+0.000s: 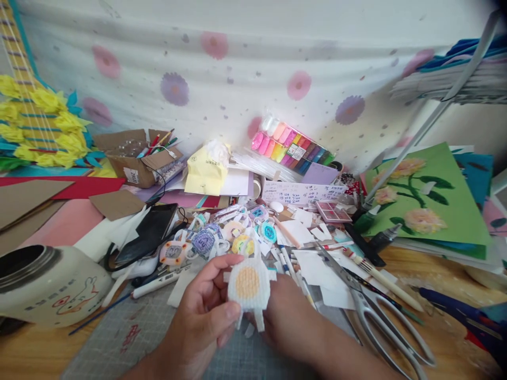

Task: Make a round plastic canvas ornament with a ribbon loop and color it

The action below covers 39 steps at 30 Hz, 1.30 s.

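Observation:
My left hand [206, 306] is closed on a small white craft piece [249, 282], thumb in front and fingers at its left edge. The piece is shaped like a tiny backpack, with an orange-yellow circle on its face, a loop on top and strips at the sides and bottom. Close against its right side is my right hand [291, 316]; its fingers are hidden behind the piece and the wrist, so its grip does not show. Just beyond lie several similar decorated pieces, among them a purple one [205, 240]. Under both hands is a grey cutting mat [119, 338].
Scissors [368, 311], a white brush [386, 279] and a blue glue gun [459, 316] lie to the right. At left are a painted jar [59, 285] and a dark phone [152, 232]. Behind stand a cardboard box [134, 166] and a pack of coloured clay [295, 145].

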### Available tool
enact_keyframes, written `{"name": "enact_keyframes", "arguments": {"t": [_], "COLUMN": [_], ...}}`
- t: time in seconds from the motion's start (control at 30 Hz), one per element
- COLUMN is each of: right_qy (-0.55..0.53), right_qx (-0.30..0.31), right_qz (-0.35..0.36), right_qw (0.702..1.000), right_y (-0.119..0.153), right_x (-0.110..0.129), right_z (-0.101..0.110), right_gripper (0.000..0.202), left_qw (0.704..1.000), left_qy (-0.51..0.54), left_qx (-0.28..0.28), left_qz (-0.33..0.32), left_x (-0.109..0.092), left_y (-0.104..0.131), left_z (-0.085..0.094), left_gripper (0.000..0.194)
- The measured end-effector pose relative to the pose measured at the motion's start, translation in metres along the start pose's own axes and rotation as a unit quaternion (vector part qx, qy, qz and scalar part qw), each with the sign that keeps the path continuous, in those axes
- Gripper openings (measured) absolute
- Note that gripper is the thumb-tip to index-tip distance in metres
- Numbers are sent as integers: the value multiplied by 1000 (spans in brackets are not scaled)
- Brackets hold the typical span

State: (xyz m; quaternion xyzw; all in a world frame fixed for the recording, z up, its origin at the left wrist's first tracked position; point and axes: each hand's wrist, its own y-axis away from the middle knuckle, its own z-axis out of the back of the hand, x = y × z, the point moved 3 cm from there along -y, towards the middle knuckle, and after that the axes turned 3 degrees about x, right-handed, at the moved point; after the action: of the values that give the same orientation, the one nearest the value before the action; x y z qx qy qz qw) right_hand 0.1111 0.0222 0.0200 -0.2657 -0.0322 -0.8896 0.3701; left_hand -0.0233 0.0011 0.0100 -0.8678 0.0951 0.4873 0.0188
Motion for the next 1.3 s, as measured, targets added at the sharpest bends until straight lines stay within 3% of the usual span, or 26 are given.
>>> {"name": "enact_keyframes", "arguments": {"t": [0.1, 0.17, 0.27, 0.37, 0.47, 0.53, 0.6, 0.73, 0.83, 0.93, 1.0, 1.07, 1.3], "right_qy": [-35, -95, -206, -401, -568, -601, -610, -626, -621, -534, -461, -422, -440], "right_qx": [2, -49, -123, -175, -209, -240, -257, -237, -242, -277, -272, -253, -235], "right_qz": [-46, -4, -4, -38, 10, 30, 23, 5, 7, -13, -28, -38, -41], "right_qw": [998, 994, 971, 898, 796, 761, 749, 743, 746, 799, 844, 870, 865], "right_y": [9, 16, 26, 31, 29, 26, 24, 21, 23, 25, 24, 22, 21], "right_x": [-18, -33, -57, -67, -56, -47, -40, -31, -27, -25, -23, -23, -24], "right_z": [19, 35, 53, 60, 59, 57, 52, 43, 40, 35, 28, 21, 15], "right_gripper": [36, 49, 36, 23, 37, 37, 34, 46, 28, 8, 8, 10, 12], "left_qw": [998, 995, 988, 980, 976, 974, 972, 975, 976, 976, 975, 974, 968], "left_qy": [-15, -50, -123, -171, -197, -208, -215, -211, -200, -197, -197, -201, -228], "left_qx": [-30, -57, -73, -81, -74, -76, -83, -68, -77, -93, -101, -106, -104], "left_qz": [-45, -60, -52, -56, -48, -44, -46, -30, -28, -15, 2, 14, 21], "left_x": [-10, -15, -15, -12, -10, -9, -9, -9, -8, -6, -4, -3, -3], "left_y": [-6, -9, -12, -12, -10, -7, -5, -2, -1, 0, 0, 0, 0], "left_z": [5, 8, 7, 4, 1, 0, 0, -3, -3, -3, -2, -2, -8], "left_gripper": [43, 43, 41, 39, 40, 41, 39, 38, 36, 35, 37, 37, 42]}}
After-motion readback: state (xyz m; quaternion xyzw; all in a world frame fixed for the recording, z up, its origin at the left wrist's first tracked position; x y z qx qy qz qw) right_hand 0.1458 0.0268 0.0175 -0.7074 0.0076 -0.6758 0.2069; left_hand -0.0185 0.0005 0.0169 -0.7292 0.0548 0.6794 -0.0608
